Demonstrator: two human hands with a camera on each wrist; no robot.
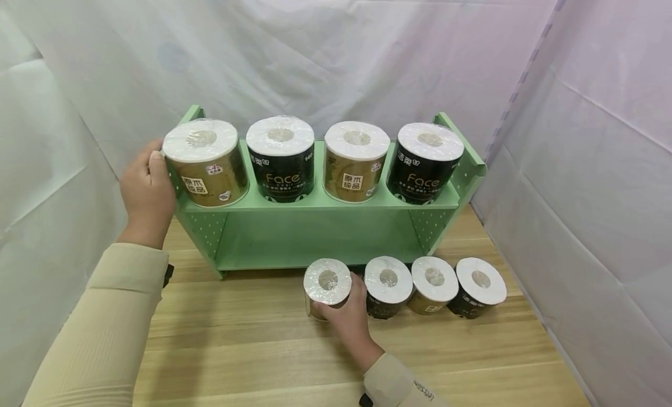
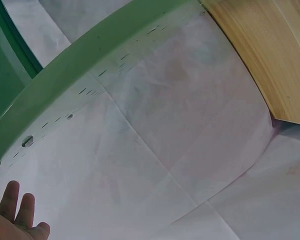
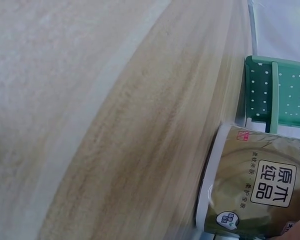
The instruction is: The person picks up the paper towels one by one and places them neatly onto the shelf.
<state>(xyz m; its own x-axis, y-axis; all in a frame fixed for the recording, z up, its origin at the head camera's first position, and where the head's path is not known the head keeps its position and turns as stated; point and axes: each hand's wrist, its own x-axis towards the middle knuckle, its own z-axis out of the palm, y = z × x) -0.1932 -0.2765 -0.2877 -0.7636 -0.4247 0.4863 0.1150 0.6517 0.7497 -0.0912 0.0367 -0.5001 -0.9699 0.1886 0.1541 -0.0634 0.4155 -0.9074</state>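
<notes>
My right hand grips a gold-wrapped toilet roll standing on the wooden table in front of the shelf, thumb at the near side and fingers at the right. In the right wrist view, this gold toilet roll shows its printed label, with a bit of the hand at the lower corner. My left hand is by the left end of the green shelf, thumb close to the gold toilet roll at the top left. Loosely spread fingers show beside the shelf's side panel in the left wrist view.
Along the top tier stand a black roll, a gold roll and another black roll. Right of my right hand, a black roll, a gold roll and a black roll line the table. White sheeting surrounds everything.
</notes>
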